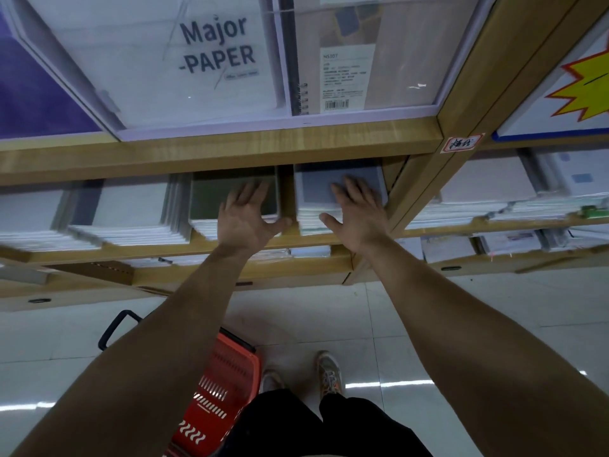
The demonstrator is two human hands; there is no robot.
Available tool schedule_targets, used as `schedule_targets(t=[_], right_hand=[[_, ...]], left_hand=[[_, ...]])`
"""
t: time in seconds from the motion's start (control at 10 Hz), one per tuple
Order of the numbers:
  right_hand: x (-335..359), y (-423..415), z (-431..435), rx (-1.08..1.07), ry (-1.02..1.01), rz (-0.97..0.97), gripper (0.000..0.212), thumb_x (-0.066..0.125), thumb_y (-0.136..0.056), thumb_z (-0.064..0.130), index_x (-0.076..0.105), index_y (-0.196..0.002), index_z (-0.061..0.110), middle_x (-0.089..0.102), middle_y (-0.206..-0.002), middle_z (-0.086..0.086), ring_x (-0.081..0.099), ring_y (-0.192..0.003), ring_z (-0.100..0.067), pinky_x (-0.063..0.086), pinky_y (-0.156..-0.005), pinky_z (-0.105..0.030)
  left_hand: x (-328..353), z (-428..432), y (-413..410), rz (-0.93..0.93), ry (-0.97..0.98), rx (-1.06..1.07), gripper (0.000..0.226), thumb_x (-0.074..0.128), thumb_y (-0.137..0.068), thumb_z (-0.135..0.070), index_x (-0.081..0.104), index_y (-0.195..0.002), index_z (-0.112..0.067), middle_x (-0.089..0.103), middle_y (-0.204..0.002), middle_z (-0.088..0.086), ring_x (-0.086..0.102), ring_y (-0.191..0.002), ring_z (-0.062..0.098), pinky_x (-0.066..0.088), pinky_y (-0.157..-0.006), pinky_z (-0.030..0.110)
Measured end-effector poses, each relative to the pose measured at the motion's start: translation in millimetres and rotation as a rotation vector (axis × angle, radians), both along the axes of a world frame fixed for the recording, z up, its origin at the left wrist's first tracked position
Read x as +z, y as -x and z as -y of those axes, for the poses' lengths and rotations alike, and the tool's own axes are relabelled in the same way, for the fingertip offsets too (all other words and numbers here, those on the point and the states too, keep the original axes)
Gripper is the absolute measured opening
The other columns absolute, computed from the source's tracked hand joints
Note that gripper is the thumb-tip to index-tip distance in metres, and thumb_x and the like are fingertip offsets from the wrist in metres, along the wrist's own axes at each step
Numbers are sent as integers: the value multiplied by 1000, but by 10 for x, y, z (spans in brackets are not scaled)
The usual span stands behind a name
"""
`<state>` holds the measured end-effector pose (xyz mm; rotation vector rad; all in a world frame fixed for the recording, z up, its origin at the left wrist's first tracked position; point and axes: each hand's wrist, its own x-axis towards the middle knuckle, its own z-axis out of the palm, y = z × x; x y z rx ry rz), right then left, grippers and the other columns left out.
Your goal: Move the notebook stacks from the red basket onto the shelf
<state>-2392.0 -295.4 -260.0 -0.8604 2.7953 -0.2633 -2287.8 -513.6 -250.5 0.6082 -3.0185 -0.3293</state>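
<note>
Two notebook stacks lie side by side on the wooden shelf (230,240). The green-covered stack (211,196) is on the left and the grey-blue stack (316,186) on the right. My left hand (245,214) rests flat on the green stack with fingers spread, thumb at its right edge. My right hand (357,212) lies flat on the grey-blue stack, fingers spread too. Neither hand grips anything. The red basket (227,387) stands on the floor below my left forearm; its inside is hidden.
More pale notebook stacks (131,212) fill the shelf to the left, and others lie in the right bay (487,192). Above hangs a display of large paper pads (214,51). A wooden upright (425,192) borders the grey-blue stack. My feet (328,374) stand on white tiles.
</note>
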Motion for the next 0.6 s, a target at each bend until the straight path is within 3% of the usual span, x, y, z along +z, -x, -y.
schedule_targets(t=[0.1, 0.2, 0.3, 0.4, 0.5, 0.6], right_hand=[[-135, 25, -4, 13, -29, -4, 71, 27, -101, 63, 0, -161, 35, -13, -168, 1, -15, -154, -21, -8, -124, -41], [-168, 41, -22, 26, -29, 6, 70, 29, -102, 60, -1, -160, 36, -17, -167, 4, -18, -153, -20, -11, -122, -39], [-124, 57, -15, 29, -62, 28, 76, 34, -99, 63, -5, -160, 37, -19, -167, 4, -19, -153, -19, -11, -121, -39], [9, 33, 21, 10, -42, 62, 76, 41, -99, 59, 7, -161, 32, -9, -169, 1, -10, -155, -22, -4, -123, -41], [145, -158, 48, -24, -22, 49, 71, 48, -98, 54, 26, -158, 23, 12, -168, -4, 8, -154, -26, 13, -123, -41], [252, -338, 35, -52, -28, 66, 69, 55, -95, 51, 34, -153, 19, 24, -163, -4, 21, -149, -27, 29, -116, -42]], left_hand=[[-131, 124, -59, 141, 13, 1, 77, 37, -94, -70, 20, -157, -31, 15, -166, 2, 12, -151, 31, 20, -121, 50], [-171, 152, -70, 207, 1, -1, 67, 33, -99, -63, 20, -157, -33, 10, -167, 1, 8, -152, 31, 16, -122, 48], [-108, 187, -39, 242, -61, -10, 70, 42, -97, -60, 19, -158, -33, 7, -167, 0, 5, -153, 28, 15, -123, 44], [52, 206, -86, 222, -115, -13, 69, 53, -96, -51, 28, -156, -28, 19, -165, 2, 16, -151, 25, 24, -120, 41], [277, 96, -279, 148, -124, 69, 57, 55, -97, -46, 42, -149, -28, 45, -151, 1, 42, -137, 26, 44, -105, 40], [381, 48, -543, 233, -116, 148, 52, 54, -96, -48, 47, -144, -28, 52, -144, 3, 51, -127, 26, 47, -101, 40]])
